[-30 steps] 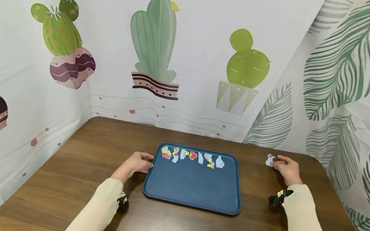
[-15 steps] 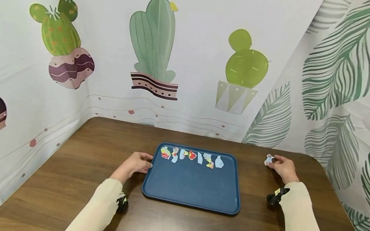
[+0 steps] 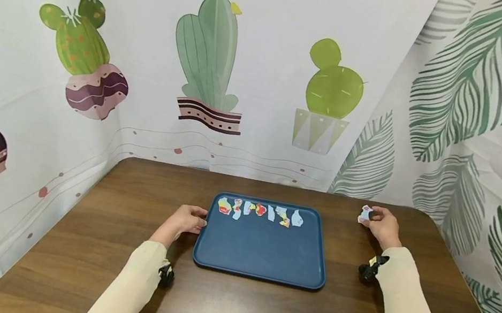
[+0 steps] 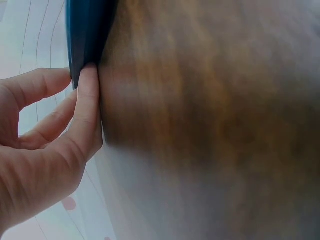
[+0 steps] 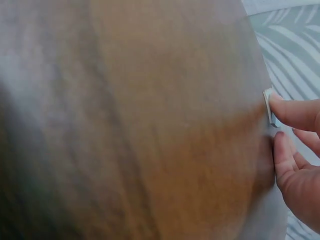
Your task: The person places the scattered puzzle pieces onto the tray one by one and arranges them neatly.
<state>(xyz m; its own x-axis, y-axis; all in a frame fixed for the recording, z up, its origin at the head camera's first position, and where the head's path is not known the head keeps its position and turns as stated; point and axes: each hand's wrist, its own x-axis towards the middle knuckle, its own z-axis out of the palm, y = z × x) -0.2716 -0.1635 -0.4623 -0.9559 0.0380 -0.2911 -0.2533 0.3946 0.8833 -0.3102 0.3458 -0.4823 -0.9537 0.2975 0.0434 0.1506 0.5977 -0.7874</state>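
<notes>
A dark blue tray lies on the brown wooden table. Several small coloured paper pieces sit in a row along its far edge. My left hand holds the tray's left rim; in the left wrist view the thumb and a finger pinch the tray's edge. My right hand is at the table's far right, well clear of the tray. It pinches one small light blue and white piece between thumb and fingertip, seen edge-on in the right wrist view as the piece.
Printed cloth with cactus and leaf patterns walls the table at the back and both sides. Bare wood lies in front of the tray and to its left and right. The near half of the tray holds nothing.
My right hand has edged slightly with the piece still pinched in it. The left hand and the tray have stayed put.
</notes>
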